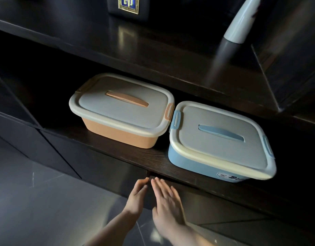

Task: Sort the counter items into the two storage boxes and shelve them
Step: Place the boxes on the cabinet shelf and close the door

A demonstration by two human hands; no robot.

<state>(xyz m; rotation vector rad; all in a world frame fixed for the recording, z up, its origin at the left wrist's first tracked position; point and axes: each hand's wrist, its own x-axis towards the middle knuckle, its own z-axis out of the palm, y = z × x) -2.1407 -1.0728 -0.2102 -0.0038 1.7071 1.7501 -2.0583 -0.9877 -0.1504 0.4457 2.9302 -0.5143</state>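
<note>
Both lidded plastic storage boxes – orange one (117,119), blue one (219,144) – sit side by side on the dark wooden shelf (117,148). Left hand (137,196) and right hand (166,201) hover flat-fingered, empty, below its edge. The blue box overhangs slightly – a knock could tip it off.

Single head view, wide-angle, looking forward and down from above, close to shelf (117,153).
</note>
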